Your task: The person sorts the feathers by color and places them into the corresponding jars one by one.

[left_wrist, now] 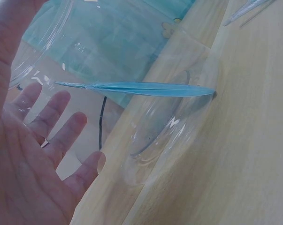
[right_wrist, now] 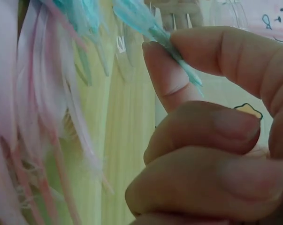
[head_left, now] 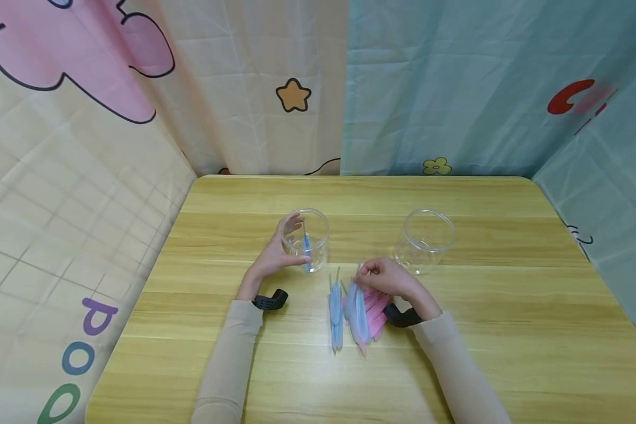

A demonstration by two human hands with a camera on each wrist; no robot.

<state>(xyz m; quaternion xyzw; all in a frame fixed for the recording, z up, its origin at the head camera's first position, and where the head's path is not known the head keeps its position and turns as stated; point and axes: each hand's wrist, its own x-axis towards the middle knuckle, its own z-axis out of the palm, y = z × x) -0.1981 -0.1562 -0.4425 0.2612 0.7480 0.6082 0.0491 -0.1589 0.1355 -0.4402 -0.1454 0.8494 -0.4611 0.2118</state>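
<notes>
While left hand [head_left: 271, 254] cups clear jar [head_left: 320, 242] short of table's [head_left: 191, 282] 12 o'clock edge, room toward 9, right hand [head_left: 389, 278] pinches blue feather [right_wrist: 137, 18]; right wrist view: axis roughly 11–5, quill at 5.

Curtained-off tabletop nook; can't tell if home or studio. Signs: cartoon-print curtains [head_left: 233, 70] at back & both sides, w/ pink figure [head_left: 74, 53], star [head_left: 293, 95], yellow flower [head_left: 437, 166], coloured letters [head_left: 65, 358], etc., right up vs. wood-grain table [head_left: 509, 294] w/ rounded corners.
</notes>
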